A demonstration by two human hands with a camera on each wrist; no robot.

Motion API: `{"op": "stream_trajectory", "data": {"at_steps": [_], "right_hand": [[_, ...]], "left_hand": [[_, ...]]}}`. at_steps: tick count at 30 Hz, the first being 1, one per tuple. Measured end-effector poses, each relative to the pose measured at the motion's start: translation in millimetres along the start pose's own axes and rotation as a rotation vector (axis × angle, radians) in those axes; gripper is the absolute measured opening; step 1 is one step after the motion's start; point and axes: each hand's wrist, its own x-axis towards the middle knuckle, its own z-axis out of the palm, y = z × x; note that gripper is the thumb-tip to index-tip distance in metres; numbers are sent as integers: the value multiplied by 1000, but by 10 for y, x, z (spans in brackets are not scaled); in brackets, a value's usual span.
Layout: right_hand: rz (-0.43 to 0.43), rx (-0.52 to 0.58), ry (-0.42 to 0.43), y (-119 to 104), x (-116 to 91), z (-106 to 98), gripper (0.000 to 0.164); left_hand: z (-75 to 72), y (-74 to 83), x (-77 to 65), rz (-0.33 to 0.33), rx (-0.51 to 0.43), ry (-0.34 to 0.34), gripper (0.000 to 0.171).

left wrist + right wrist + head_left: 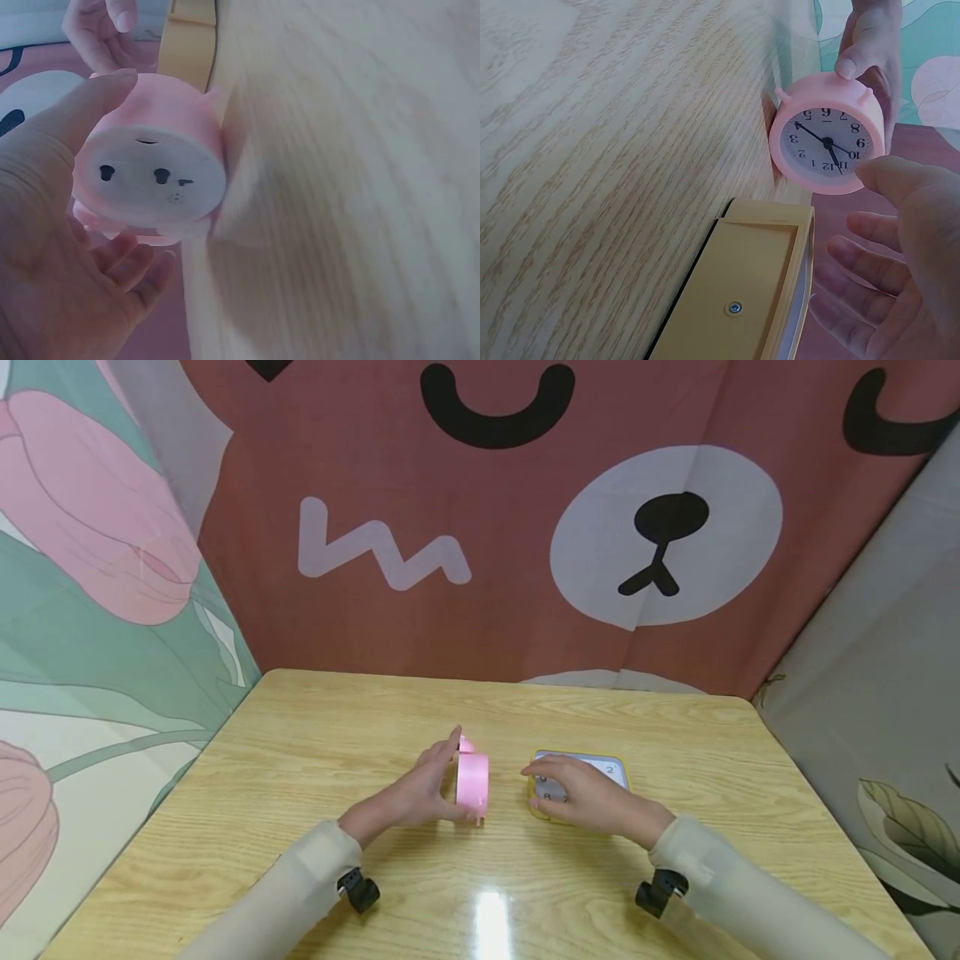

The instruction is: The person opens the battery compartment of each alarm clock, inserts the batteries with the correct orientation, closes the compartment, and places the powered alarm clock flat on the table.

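A pink alarm clock (472, 785) stands on its edge on the table, its white dial (821, 142) facing right. My left hand (420, 785) holds it from the left, with the thumb on the near side and the fingers round the far side. Its pale back (154, 176) with dark knobs faces the left wrist camera. To the right lies a yellow-framed square clock (615, 768), its numbered face up and partly hidden under my right hand (588, 793). That hand is over it, fingers loosely bent and apart from the thumb, gripping nothing.
The light wood table (337, 718) reaches back to a reddish-brown cloth (375, 627) with a bear face. Printed cloths hang along both sides. A camera (358, 890) sits on the left wrist, and another (658, 893) on the right.
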Motion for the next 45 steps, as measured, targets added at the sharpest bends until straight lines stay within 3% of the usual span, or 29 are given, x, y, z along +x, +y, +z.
{"op": "stream_trajectory", "data": {"at_steps": [9,19,27,35,45], "right_hand": [[-2,2,5,2,-4,8,43],[6,14,-7,-16,20,1,44],[-11,16,-12,-4,38,28,44],[-16,7,-22,-33,54,4,44],[-7,9,-33,-61,63,-12,45]], "left_hand": [[-95,85,-39,63,95,38,131],[-130,179,-22,260,481,135,119],[-97,262,13,321,660,96,108],[-45,330,65,272,786,44,112],[18,395,88,249,1016,60,115]]}}
